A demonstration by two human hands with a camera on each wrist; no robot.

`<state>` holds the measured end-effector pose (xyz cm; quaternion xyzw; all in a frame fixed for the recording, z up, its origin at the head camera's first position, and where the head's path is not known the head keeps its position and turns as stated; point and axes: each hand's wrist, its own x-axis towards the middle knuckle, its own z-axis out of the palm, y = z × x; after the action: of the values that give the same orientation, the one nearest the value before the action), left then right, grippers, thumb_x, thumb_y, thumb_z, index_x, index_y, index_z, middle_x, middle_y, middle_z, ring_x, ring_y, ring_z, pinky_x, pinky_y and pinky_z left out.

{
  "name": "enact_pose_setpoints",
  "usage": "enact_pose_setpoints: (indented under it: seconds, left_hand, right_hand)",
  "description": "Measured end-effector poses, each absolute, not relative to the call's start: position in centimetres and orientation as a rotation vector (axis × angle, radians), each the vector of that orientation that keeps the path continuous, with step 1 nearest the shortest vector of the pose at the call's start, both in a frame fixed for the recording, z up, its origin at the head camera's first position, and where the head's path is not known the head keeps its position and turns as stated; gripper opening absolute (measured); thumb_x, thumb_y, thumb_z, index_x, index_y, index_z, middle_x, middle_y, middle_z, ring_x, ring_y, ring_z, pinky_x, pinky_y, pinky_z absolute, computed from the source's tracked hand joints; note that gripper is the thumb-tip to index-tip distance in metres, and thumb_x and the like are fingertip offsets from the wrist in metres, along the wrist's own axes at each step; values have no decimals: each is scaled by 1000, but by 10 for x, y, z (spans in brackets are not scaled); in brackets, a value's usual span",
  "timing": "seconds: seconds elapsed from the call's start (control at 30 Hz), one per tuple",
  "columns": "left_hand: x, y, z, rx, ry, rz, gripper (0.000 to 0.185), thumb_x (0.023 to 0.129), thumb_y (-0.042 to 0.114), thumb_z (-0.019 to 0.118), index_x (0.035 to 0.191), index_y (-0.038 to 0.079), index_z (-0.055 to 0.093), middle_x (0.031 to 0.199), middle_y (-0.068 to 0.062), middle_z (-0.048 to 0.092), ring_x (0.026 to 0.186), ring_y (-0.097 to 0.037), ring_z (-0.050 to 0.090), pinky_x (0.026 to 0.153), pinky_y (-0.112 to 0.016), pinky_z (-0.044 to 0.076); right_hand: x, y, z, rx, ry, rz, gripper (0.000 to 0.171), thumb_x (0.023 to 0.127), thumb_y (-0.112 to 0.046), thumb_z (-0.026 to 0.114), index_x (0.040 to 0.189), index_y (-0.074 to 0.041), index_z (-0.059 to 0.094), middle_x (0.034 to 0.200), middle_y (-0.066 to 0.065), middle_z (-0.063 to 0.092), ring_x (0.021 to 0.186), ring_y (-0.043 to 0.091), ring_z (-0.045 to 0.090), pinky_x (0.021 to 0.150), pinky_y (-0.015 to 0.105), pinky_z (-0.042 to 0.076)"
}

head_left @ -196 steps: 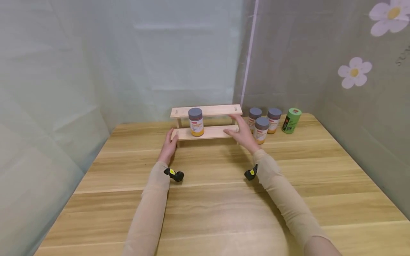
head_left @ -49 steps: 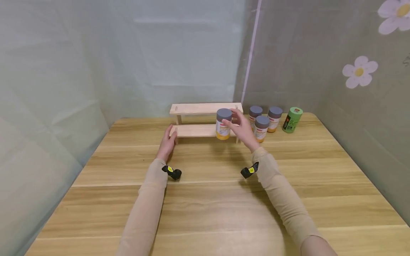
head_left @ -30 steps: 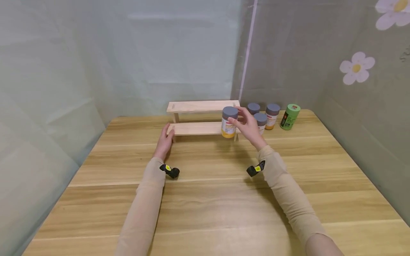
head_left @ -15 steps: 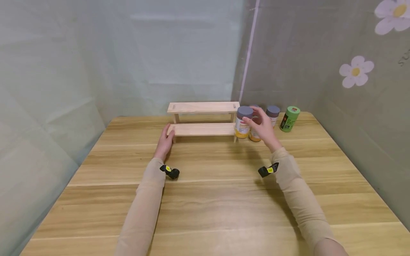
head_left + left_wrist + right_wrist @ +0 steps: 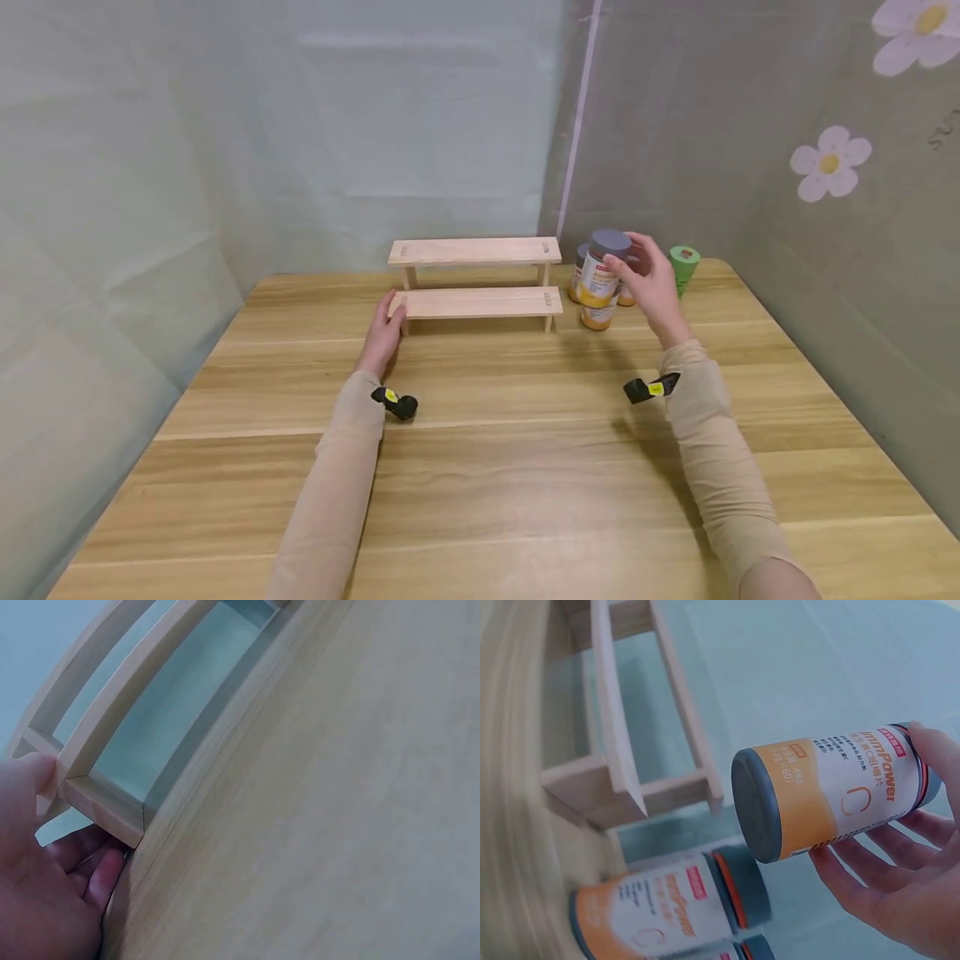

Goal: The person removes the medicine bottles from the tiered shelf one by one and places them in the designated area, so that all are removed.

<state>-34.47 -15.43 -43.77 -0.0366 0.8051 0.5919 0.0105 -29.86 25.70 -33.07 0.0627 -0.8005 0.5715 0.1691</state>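
My right hand (image 5: 654, 287) holds a supplement bottle (image 5: 600, 275) with a dark grey lid and a white and orange label, slightly tilted and raised in front of similar bottles. In the right wrist view, the thumb and fingers wrap the lid end of that bottle (image 5: 840, 795). A two-tier wooden rack (image 5: 480, 302) stands at the back of the table, both boards bare. My left hand (image 5: 382, 337) grips its left end; the left wrist view shows the thumb on the lower board and the fingers curled by the leg (image 5: 105, 810).
Just below the held bottle, another supplement bottle (image 5: 597, 318) stands on the wooden table (image 5: 480, 467). More of them are partly hidden behind, including one bottle (image 5: 576, 283) at the left. A green canister (image 5: 684, 265) stands farther right, partly covered by my hand. Curtains enclose the table's back and sides.
The bottle that stood on the lower board has been gripped by my right hand, lifted off and carried rightwards past the rack's end. My left hand stays on the rack's left end.
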Motion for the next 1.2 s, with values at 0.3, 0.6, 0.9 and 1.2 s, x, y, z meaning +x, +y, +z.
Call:
enact_pose_setpoints:
  seconds: [0.3,0.6,0.9,1.2]
  left_hand:
    - [-343,-154,-437,-109,2524,1820,60,104,41,36,157,24,13,163,-9,16,144,-34,28,121,-50,21]
    - [-344,-155,-436,-108,2526,1832,60,104,40,38,157,24,14,164,-7,13,148,-33,22,122,-50,17]
    - [-344,-156,-437,-103,2526,1831,60,104,40,38,157,25,14,164,-7,13,148,-33,21,122,-49,17]
    - [-343,-156,-437,-108,2535,1797,61,103,43,37,157,25,13,165,-6,12,148,-34,21,122,-50,17]
  right_hand:
    - [-297,283,-327,103,-2094,1719,50,91,-27,67,136,-13,50,111,-10,59,94,4,58,76,13,50]
    - [-298,302,-326,-9,-2028,1716,45,90,-27,69,131,-18,54,111,-9,57,93,5,54,77,16,47]
    - [-301,313,-336,-75,-2027,1719,44,89,-28,69,130,-19,53,115,-9,56,96,5,54,78,15,46]
    - [-303,320,-344,-100,-2099,1619,48,90,-29,68,133,-15,51,115,-8,56,94,4,53,80,16,43]
